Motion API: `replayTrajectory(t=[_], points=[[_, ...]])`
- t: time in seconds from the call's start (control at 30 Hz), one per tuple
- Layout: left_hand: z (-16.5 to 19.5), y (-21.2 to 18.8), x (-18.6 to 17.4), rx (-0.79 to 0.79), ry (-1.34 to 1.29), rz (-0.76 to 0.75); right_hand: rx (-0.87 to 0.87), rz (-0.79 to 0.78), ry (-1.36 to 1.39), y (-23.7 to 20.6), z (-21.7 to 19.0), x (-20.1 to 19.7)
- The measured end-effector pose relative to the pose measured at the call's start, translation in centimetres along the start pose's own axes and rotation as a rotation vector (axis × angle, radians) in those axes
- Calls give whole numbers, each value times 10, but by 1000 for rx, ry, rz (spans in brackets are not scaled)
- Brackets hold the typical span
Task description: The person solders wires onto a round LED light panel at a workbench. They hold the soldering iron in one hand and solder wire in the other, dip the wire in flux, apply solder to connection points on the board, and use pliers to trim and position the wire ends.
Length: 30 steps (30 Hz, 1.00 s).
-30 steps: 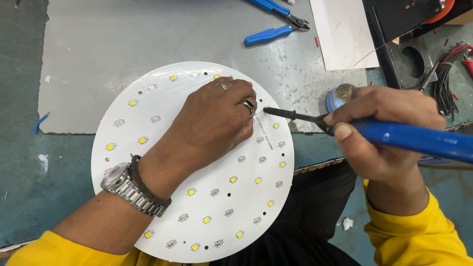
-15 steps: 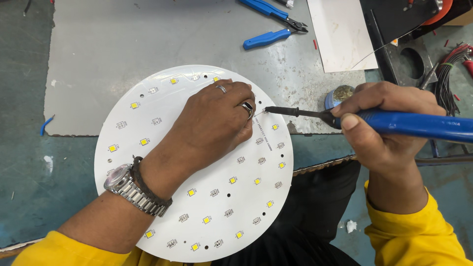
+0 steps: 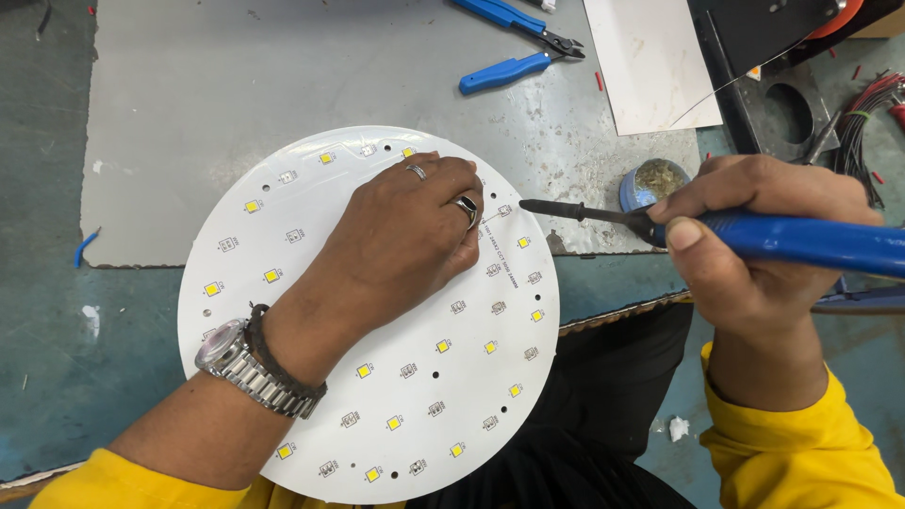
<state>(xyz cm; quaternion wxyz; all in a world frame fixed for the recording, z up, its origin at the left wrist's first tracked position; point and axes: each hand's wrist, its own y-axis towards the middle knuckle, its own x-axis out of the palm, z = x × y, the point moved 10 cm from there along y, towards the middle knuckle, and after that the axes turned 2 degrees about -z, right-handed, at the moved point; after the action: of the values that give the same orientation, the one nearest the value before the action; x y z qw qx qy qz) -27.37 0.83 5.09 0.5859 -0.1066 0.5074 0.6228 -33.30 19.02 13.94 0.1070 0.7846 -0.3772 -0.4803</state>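
Left hand [image 3: 401, 240] is pressing flat, unclenched, on the white LED disc [image 3: 368, 316] overhanging the tabletop [image 3: 57, 311] edge. Right hand [image 3: 754, 254] is gripping the blue iron [image 3: 745, 234], tip at the disc's rim. Grey mat [image 3: 283, 85] is carrying blue cutters [image 3: 518, 42].

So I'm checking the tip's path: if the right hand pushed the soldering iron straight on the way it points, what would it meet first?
Probably the left hand: the soldering iron in the right hand points at its ringed finger on the round board, though height is unclear.
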Motion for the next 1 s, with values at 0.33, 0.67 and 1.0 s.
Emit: replayTrajectory(t=[0.33,0.67,1.0], points=[[1,1,-1,10,-2,1,-33,-65,-12,14,-15,16],[-1,1,1,-11,-5,-5,-3,-233,-72,38,-31,31],[0,1,1,21,18,23,-74,-107,-109,17,-32,21]])
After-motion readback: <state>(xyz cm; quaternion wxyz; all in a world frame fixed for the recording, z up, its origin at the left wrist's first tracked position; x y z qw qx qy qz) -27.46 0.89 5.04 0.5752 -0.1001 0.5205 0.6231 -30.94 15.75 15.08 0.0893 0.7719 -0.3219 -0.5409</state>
